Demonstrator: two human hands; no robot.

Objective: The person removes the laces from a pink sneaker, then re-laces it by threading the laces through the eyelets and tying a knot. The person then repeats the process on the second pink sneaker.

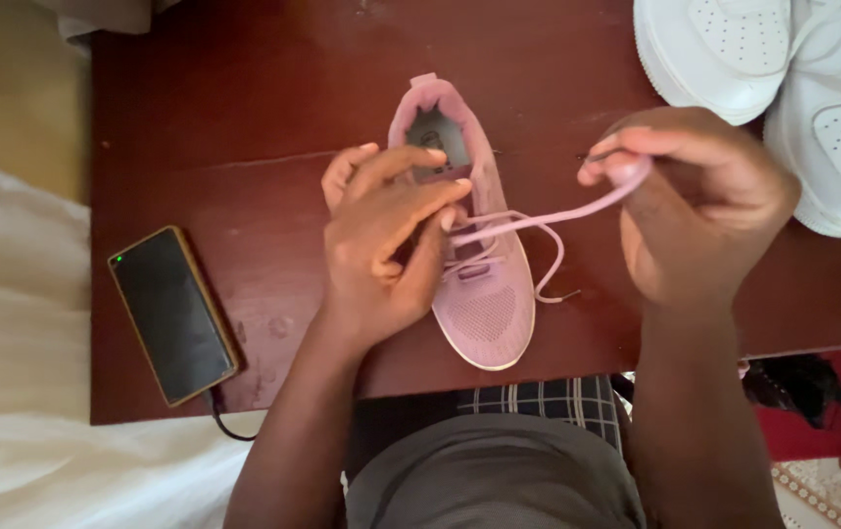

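A dark red table [244, 108] carried two white sneakers [783, 78] at its far right corner, a pink knit shoe [484, 294] at its centre and a black phone [170, 313] near its left edge. The left hand [381, 245] rested on the shoe's lacing, its fingers [420, 201] curled and pinching the pink lace [548, 217]. The right hand [704, 206], just right of the shoe, held the lace's far end taut between closed fingers [626, 147].

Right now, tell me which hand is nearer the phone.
Left. The left hand rests on the pink shoe, just right of the phone. The right hand is farther off, beyond the shoe, pulling the lace.
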